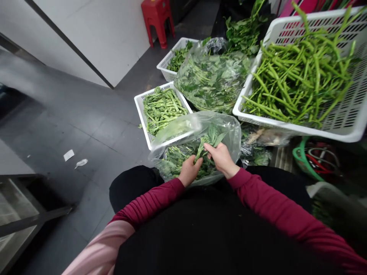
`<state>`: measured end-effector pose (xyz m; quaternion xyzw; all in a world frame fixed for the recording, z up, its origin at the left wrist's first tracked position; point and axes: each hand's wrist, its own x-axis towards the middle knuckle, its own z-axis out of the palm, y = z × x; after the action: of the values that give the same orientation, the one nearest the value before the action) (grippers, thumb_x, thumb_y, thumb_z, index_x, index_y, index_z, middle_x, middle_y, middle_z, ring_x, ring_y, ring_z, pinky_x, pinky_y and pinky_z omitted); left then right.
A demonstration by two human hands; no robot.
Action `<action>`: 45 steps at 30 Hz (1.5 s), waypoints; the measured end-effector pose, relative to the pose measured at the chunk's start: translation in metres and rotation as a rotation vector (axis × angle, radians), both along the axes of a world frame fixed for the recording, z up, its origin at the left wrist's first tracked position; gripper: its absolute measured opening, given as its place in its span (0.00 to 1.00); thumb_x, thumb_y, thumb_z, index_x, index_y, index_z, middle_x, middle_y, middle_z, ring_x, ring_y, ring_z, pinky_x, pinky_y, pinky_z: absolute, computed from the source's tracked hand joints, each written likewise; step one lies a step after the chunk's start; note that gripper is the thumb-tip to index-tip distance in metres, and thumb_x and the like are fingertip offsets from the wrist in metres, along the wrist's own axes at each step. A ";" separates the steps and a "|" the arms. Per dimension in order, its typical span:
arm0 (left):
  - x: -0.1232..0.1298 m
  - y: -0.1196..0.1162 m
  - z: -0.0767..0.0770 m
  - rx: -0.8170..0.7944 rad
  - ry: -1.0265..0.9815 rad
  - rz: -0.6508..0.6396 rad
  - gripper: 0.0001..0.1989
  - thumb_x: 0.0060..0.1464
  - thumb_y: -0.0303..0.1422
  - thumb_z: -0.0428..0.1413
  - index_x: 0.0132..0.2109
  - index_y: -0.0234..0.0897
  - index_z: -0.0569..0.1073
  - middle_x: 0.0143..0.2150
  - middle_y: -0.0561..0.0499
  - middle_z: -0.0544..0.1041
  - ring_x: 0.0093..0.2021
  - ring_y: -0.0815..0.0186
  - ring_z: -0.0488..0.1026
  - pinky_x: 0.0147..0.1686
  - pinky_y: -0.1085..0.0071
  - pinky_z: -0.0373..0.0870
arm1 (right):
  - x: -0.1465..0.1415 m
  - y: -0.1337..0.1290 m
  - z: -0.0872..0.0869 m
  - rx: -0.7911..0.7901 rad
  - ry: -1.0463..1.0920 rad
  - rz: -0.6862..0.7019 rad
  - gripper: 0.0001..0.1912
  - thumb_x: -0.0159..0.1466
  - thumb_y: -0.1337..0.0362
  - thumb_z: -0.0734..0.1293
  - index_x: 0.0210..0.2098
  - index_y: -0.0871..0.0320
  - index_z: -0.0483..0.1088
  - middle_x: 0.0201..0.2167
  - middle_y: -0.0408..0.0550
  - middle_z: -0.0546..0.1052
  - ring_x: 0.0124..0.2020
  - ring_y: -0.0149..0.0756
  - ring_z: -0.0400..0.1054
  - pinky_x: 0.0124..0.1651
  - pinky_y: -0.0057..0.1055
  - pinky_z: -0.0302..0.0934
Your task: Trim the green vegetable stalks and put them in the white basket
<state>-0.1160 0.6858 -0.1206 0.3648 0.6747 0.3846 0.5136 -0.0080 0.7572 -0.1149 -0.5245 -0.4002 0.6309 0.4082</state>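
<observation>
Between my knees lies an opened clear plastic bag with leafy green vegetables inside. Over it, my left hand is closed on the lower stem of a green vegetable stalk. My right hand pinches the same stalk higher up, near its leaves, which spread out above my fingers. Just beyond the bag, a small white basket holds many cut green stems.
A large white basket of long green stems stands at the right. Behind the bag are a bulging bag of greens and another white basket. A red stool stands farther back. Paper scraps lie on the floor at left.
</observation>
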 end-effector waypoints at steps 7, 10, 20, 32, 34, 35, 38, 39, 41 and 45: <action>0.009 0.011 0.004 -0.251 -0.632 0.150 0.18 0.44 0.45 0.54 0.25 0.38 0.56 0.16 0.61 0.54 0.12 0.78 0.50 0.12 0.79 0.44 | -0.002 -0.009 -0.011 0.024 -0.122 -0.088 0.11 0.49 0.58 0.67 0.23 0.60 0.67 0.16 0.41 0.69 0.12 0.25 0.55 0.16 0.25 0.49; 0.006 0.026 0.007 -0.322 -0.761 0.192 0.19 0.44 0.44 0.55 0.24 0.38 0.54 0.15 0.62 0.50 0.11 0.79 0.46 0.11 0.79 0.40 | 0.003 -0.003 -0.011 0.061 -0.169 0.027 0.11 0.50 0.58 0.67 0.21 0.60 0.67 0.14 0.41 0.68 0.13 0.26 0.54 0.16 0.25 0.48; -0.051 0.090 -0.101 -0.330 0.355 -0.467 0.15 0.48 0.41 0.51 0.21 0.35 0.65 0.16 0.53 0.63 0.20 0.70 0.64 0.22 0.74 0.62 | 0.019 0.033 0.000 -0.132 -0.072 -0.135 0.11 0.49 0.59 0.69 0.26 0.61 0.69 0.22 0.44 0.71 0.15 0.24 0.56 0.18 0.26 0.52; -0.066 0.107 -0.241 -0.356 0.684 -1.131 0.17 0.50 0.23 0.49 0.46 0.43 0.71 0.52 0.44 0.67 0.55 0.57 0.57 0.49 0.58 0.56 | 0.029 0.048 -0.002 -0.336 -0.016 -0.110 0.11 0.49 0.61 0.69 0.31 0.60 0.71 0.32 0.49 0.73 0.27 0.30 0.63 0.19 0.24 0.54; -0.066 0.106 -0.243 -0.343 0.724 -1.200 0.17 0.51 0.23 0.48 0.46 0.41 0.71 0.51 0.42 0.67 0.54 0.55 0.58 0.48 0.56 0.56 | 0.029 0.048 -0.003 -0.352 -0.008 -0.093 0.12 0.49 0.61 0.69 0.31 0.60 0.71 0.33 0.49 0.73 0.26 0.29 0.63 0.19 0.23 0.53; -0.066 0.104 -0.240 -0.336 0.738 -1.232 0.16 0.50 0.23 0.48 0.46 0.40 0.70 0.49 0.40 0.68 0.53 0.55 0.59 0.47 0.56 0.57 | 0.029 0.047 -0.003 -0.353 -0.006 -0.085 0.12 0.49 0.60 0.69 0.31 0.60 0.71 0.32 0.48 0.73 0.26 0.29 0.63 0.19 0.23 0.53; -0.065 0.091 -0.216 -0.307 0.759 -1.312 0.13 0.49 0.25 0.50 0.43 0.35 0.71 0.43 0.37 0.71 0.48 0.53 0.65 0.46 0.55 0.57 | 0.029 0.042 -0.005 -0.337 -0.036 -0.044 0.13 0.48 0.60 0.69 0.32 0.61 0.71 0.31 0.48 0.73 0.25 0.29 0.63 0.18 0.23 0.53; -0.065 0.083 -0.203 -0.295 0.764 -1.328 0.12 0.49 0.25 0.50 0.42 0.34 0.71 0.41 0.37 0.72 0.47 0.53 0.66 0.46 0.54 0.57 | 0.029 0.040 -0.007 -0.328 -0.061 -0.023 0.13 0.48 0.60 0.69 0.32 0.61 0.71 0.31 0.49 0.74 0.25 0.30 0.63 0.18 0.23 0.52; -0.063 0.060 -0.175 -0.274 0.777 -1.342 0.12 0.48 0.25 0.50 0.42 0.33 0.70 0.40 0.36 0.72 0.46 0.52 0.67 0.46 0.54 0.57 | 0.030 0.035 -0.015 -0.305 -0.136 0.023 0.14 0.49 0.60 0.68 0.32 0.62 0.71 0.32 0.49 0.74 0.24 0.29 0.63 0.17 0.23 0.52; -0.059 0.000 -0.120 -0.306 0.812 -1.318 0.22 0.39 0.21 0.55 0.45 0.32 0.67 0.41 0.34 0.71 0.43 0.50 0.69 0.41 0.57 0.62 | 0.030 0.025 -0.043 -0.224 -0.368 0.203 0.11 0.51 0.61 0.65 0.30 0.62 0.71 0.29 0.48 0.75 0.18 0.26 0.61 0.16 0.23 0.52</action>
<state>-0.1746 0.6855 -0.2407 0.7267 0.4996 -0.2595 0.3938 0.0219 0.7821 -0.1575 -0.6299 -0.4459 0.6029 0.2021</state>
